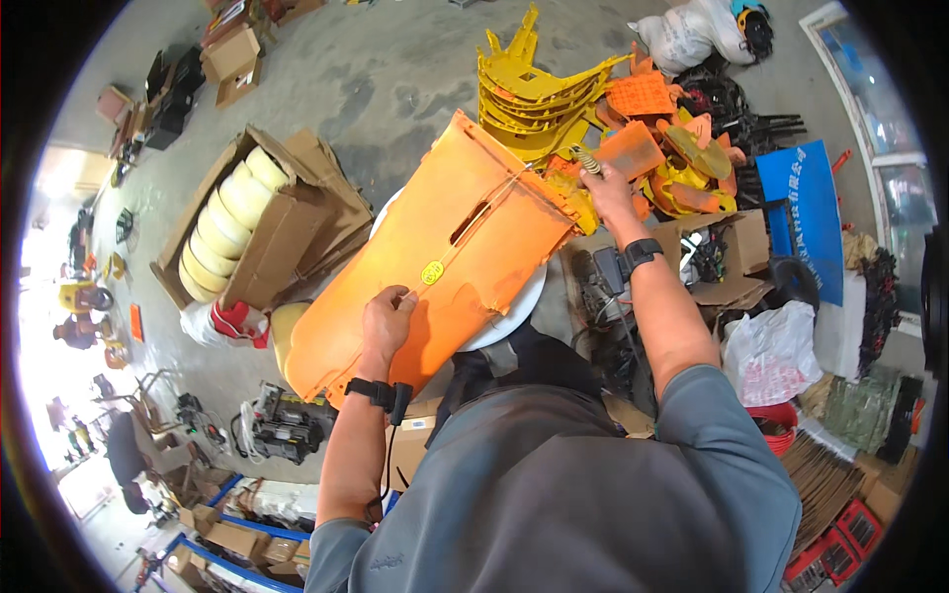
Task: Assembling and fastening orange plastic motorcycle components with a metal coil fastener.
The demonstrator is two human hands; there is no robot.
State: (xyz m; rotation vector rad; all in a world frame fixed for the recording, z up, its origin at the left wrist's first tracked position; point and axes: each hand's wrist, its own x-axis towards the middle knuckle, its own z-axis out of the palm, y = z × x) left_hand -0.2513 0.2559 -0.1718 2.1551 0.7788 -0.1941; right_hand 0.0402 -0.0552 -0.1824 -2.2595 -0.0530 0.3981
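Note:
A large orange plastic panel [415, 232] with a narrow slot lies slanted across a white round surface [524, 311] in front of me. A yellow oval tag [432, 272] sits on its face, and a thin cord [487, 214] runs across it. My left hand [388, 321] rests at the panel beside the tag, thumb and fingers pinched together; what they hold is hidden. Beyond the panel's far right end, my right hand [608, 188] is closed around a coiled metal piece like a spring [585, 158], its tip sticking out past the fingers.
Stacked yellow plastic frames [539, 94] and a heap of orange and yellow parts [692, 163] lie ahead to the right. On the left stands a cardboard box [267, 237] of pale round rolls. A blue sign board [801, 222] and white plastic bag [773, 351] are at right.

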